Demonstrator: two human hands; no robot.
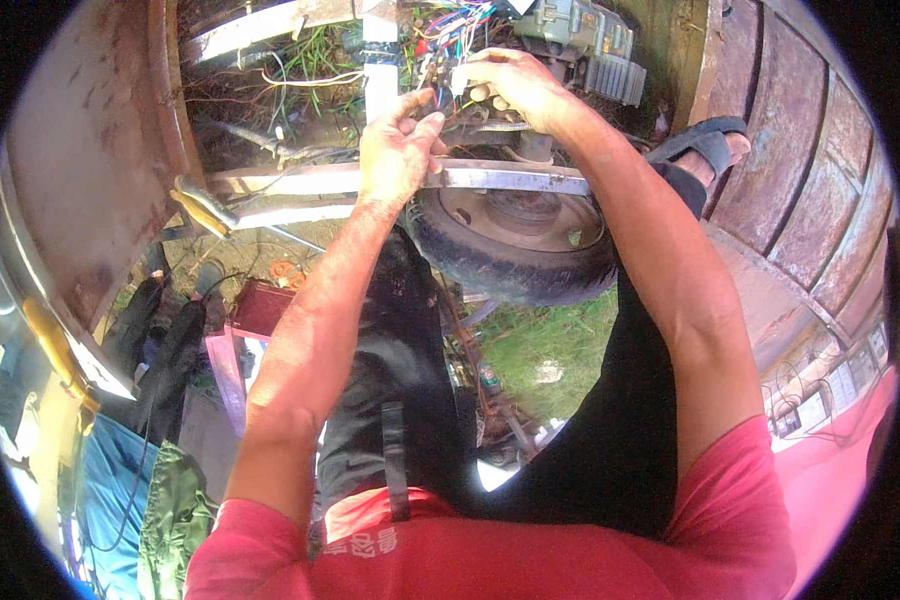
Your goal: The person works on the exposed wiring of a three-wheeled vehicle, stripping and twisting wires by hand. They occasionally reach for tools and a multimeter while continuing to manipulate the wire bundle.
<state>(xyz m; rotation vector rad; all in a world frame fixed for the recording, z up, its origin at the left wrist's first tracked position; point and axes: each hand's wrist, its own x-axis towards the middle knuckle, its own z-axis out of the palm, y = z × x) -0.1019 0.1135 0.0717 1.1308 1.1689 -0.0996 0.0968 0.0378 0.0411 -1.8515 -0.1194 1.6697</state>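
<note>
A bundle of thin coloured wires hangs beside a pale upright frame bar wrapped with dark tape. My right hand reaches in from the right, its thumb and fingers pinched on a small white connector at the lower end of the bundle. Just left of it, my left hand is closed with bent fingers beside the wire ends. Whatever lies between its fingertips is too small to make out. Both hands are above a curved metal crossbar.
A wheel with a black tyre lies below the crossbar. A finned grey metal housing is at the top right. Rusty panels flank the frame. My sandalled foot rests at right. Another person's dark-trousered legs show at left.
</note>
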